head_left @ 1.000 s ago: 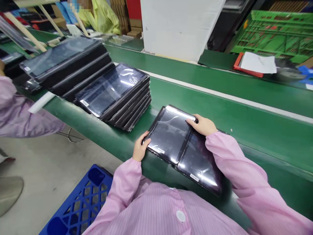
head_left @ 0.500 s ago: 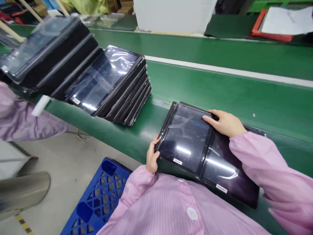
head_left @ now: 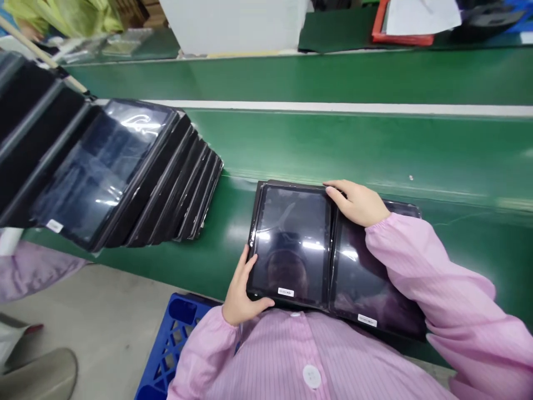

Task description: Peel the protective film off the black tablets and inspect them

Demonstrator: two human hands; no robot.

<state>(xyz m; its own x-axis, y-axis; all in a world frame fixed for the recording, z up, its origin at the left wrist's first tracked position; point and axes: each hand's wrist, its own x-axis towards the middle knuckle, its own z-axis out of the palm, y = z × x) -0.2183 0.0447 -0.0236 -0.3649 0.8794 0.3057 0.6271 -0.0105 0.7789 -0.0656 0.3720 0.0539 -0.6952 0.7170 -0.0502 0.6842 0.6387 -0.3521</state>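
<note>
A black tablet-like screen panel (head_left: 291, 244) with a white label lies face up on the green bench in front of me. My left hand (head_left: 242, 289) cups its near left corner, fingers spread along the left side and thumb along the near edge. At its far right corner, my right hand (head_left: 358, 201) pinches the edge, thumb over the face and the other fingers partly hidden. Beside it on the right lies a second labelled screen panel (head_left: 366, 278), partly covered by my right forearm. More dark edges show under the left panel, so it seems to rest on others.
A leaning stack of screen panels (head_left: 112, 161) fills the bench's left side. Beneath the bench edge is a blue plastic pallet (head_left: 162, 355). Across the bench stand a white box (head_left: 233, 25) and a red tray (head_left: 400, 39) with paper. Another person's pink sleeve (head_left: 41, 272) shows at left.
My view has turned to the right. My left hand has slid down to the panel's near corner and spread its fingers. My right hand has shifted to the panel's far right corner.
</note>
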